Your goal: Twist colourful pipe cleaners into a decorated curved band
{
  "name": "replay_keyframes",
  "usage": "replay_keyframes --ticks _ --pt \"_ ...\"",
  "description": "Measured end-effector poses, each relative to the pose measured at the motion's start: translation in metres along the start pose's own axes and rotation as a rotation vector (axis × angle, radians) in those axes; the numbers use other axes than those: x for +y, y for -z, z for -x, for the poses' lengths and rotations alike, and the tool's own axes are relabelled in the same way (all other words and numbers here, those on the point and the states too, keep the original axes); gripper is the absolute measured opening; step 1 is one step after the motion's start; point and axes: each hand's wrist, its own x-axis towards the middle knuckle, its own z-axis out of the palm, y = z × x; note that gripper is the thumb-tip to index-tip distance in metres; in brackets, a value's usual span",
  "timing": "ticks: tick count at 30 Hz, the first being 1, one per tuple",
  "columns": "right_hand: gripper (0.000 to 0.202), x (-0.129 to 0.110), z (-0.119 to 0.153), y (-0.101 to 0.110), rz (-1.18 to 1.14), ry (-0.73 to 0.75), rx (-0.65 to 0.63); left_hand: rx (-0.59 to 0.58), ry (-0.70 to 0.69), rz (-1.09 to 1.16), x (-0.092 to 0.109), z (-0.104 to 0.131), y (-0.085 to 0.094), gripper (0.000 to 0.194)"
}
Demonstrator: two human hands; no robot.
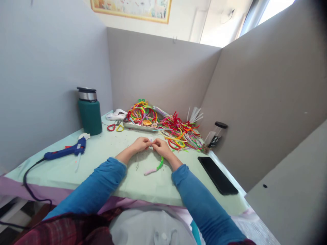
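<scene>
My left hand [140,144] and my right hand [161,147] meet over the middle of the table. Their fingertips pinch a small pale lilac piece [151,140], mostly covered by the fingers. Below my right hand, a curved green and pink fuzzy strip [160,164] hangs or lies near the tabletop; its upper end is hidden by that hand. A thin wire-like piece [137,161] shows below my left hand. Beyond the hands, a metal tray [140,127] holds colourful fuzzy loops, and a pile of fuzzy stems [178,127] spreads to its right.
On the left are a blue glue gun [66,150] with a black cord and a green bottle [90,115]. Red-handled and yellow-handled tools [119,128] lie near the tray. A black phone [217,175] and a clear container [217,135] are at the right. Grey partitions [163,68] enclose the table [102,163].
</scene>
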Motion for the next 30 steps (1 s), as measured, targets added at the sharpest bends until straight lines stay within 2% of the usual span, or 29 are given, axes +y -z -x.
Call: replay_keyframes --ticks 16,30 --pt "0.013 -0.0025 0.0018 -0.0012 -0.027 0.017 -0.012 -0.005 0.029 0.056 -0.0049 -0.0042 -0.0006 0.034" --pt "0.013 0.0012 0.0005 -0.0022 0.003 0.016 0.009 0.046 -0.021 -0.061 -0.0042 -0.0037 -0.0015 0.030"
